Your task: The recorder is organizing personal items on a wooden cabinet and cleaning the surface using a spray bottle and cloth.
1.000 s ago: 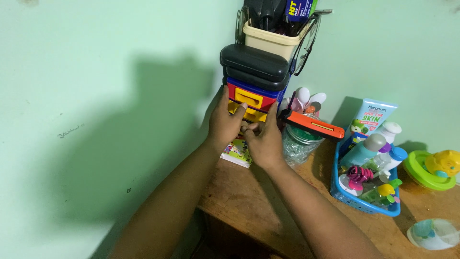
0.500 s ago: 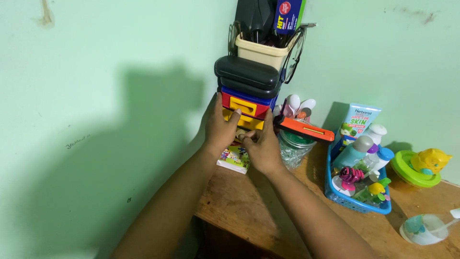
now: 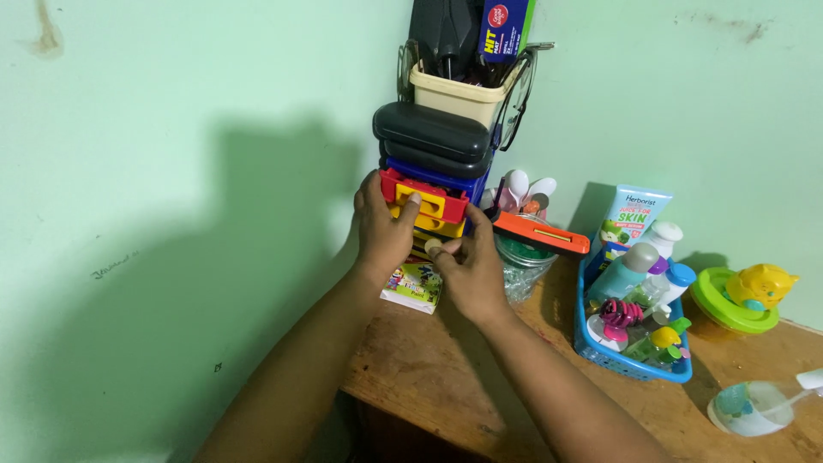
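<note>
Both hands at a small stack of coloured plastic drawers (image 3: pixel 433 201) in the wall corner, back of the wooden tabletop (image 3: pixel 446 377). Left hand (image 3: pixel 381 227) wraps the left side of the stack, thumb pressed on the front of the red drawer (image 3: pixel 422 193), which sticks out a little from the blue frame; fingers closed around the unit's side. Right hand (image 3: pixel 467 266) sits lower at the yellow drawer (image 3: pixel 437 225), fingertips bunched near a small pale round thing (image 3: pixel 434 246) — cannot tell if it is pinched or only touched. Stack is top-heavy: two black cases (image 3: pixel 433 137) lie on it, and a beige cup (image 3: pixel 459 90) crammed with tools and a box stands on those, with spectacles (image 3: pixel 514 103) hanging off the rim. Risk, as a judgement: a hard pull or push on a drawer could rock the tower and tip the cup or slide the cases off. An orange-lidded jar (image 3: pixel 536 244) stands just beside the right hand, so the wrist could knock it, or the spoons behind it. A small printed box (image 3: pixel 413 285) lies under the hands at the tabletop edge and could be nudged over. A blue basket (image 3: pixel 634 360) of bottles stands well to the right.
</note>
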